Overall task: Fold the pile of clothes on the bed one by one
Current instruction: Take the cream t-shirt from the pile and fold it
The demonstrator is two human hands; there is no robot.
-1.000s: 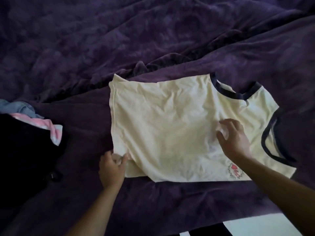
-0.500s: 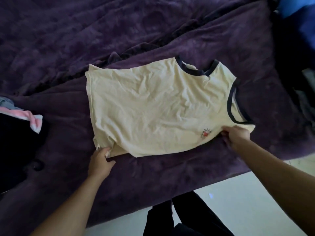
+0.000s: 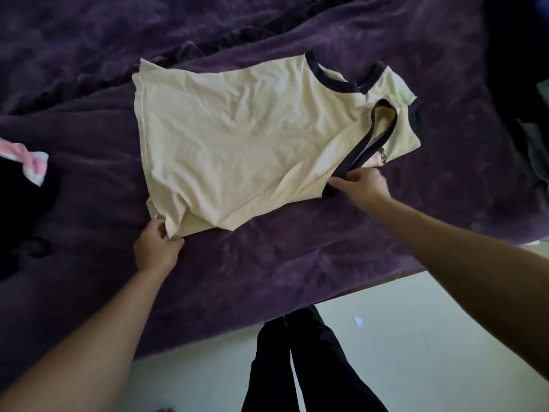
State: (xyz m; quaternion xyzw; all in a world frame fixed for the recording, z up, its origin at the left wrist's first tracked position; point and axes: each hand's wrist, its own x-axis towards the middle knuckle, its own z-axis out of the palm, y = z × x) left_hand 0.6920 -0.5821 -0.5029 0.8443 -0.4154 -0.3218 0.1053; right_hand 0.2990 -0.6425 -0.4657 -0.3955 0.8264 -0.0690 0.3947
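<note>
A pale yellow t-shirt point(image 3: 237, 138) with dark navy trim at neck and sleeves lies spread on the purple bedspread point(image 3: 282, 257), neck to the right. My left hand point(image 3: 156, 248) pinches the shirt's near bottom corner, where the hem is bunched. My right hand point(image 3: 364, 185) grips the near sleeve's dark band and holds it lifted inward over the shirt body, so the sleeve is folded over. The far sleeve lies flat beside the collar.
A heap of dark clothes point(image 3: 17, 209) with a pink and white piece point(image 3: 32, 162) lies at the left edge. More dark items sit at the far right point(image 3: 531, 138). The bed's near edge meets a pale floor point(image 3: 416, 346), where my dark trouser legs point(image 3: 306, 367) stand.
My right hand left the shirt's middle, took the near sleeve edge and has folded it inward over the body. My left hand keeps its pinch on the bottom corner. The view tilted toward the floor.
</note>
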